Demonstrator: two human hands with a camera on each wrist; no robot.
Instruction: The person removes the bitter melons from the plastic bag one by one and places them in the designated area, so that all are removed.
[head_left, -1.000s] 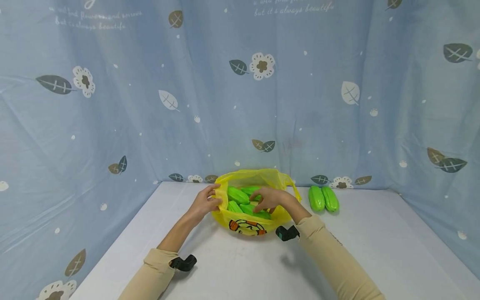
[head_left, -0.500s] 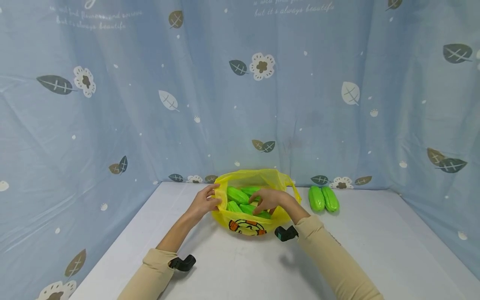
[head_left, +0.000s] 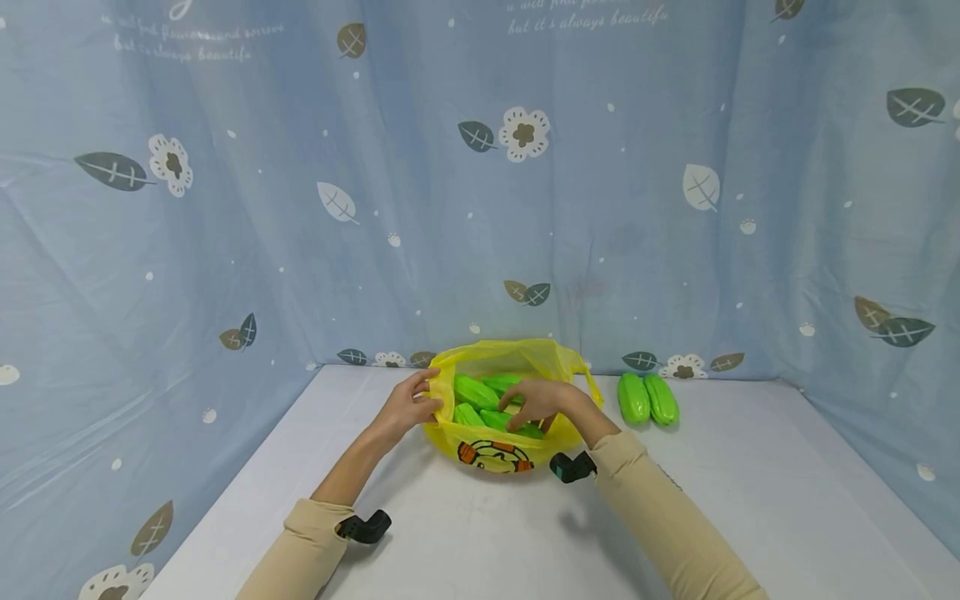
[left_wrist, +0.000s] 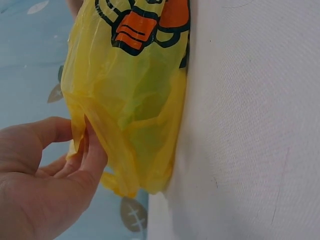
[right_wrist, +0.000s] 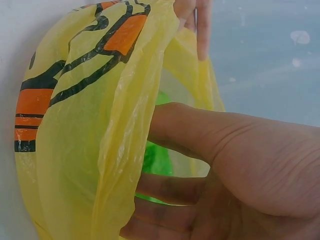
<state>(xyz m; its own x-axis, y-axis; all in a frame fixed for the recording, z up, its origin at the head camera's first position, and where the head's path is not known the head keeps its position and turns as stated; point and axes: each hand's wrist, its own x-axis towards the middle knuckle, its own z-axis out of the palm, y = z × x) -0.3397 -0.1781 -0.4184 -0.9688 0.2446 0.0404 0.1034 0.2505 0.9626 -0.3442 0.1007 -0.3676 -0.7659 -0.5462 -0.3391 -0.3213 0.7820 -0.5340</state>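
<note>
A thin yellow plastic bag (head_left: 558,358) with a cartoon print stands with its mouth spread on the table. Several bright green, ribbed, cucumber-like vegetables (head_left: 475,392) lie inside it. My left hand (head_left: 405,406) pinches the bag's left edge; the left wrist view shows the yellow film (left_wrist: 77,125) between thumb and fingers. Reaching into the mouth from the right, my right hand (head_left: 542,398) has thumb and fingers spread over the vegetables. In the right wrist view the bag's rim hides the fingertips of this hand (right_wrist: 250,160), and some green (right_wrist: 157,160) shows between thumb and fingers.
Two more green vegetables (head_left: 633,398) lie side by side on the white table (head_left: 750,492), right of the bag. A blue patterned curtain (head_left: 615,217) encloses the back and sides. Each wrist carries a black camera (head_left: 365,527).
</note>
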